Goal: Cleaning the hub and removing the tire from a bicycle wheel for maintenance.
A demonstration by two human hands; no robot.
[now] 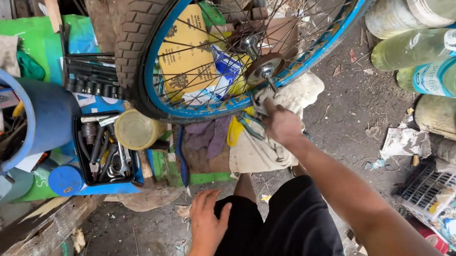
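One hand, the right hand (281, 123), grips a rag (261, 101) at the wheel's axle (264, 69); firm wiping suits; left hand (206, 220) rests spread on the thigh.

Soft even daylight, faint shadows, sharp centre, wide-angle bending at edges

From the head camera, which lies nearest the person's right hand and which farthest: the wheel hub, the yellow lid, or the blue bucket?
From the right hand:
1. Wheel hub, just above it.
2. Yellow lid, to its left, beside the socket tray.
3. Blue bucket, far left.
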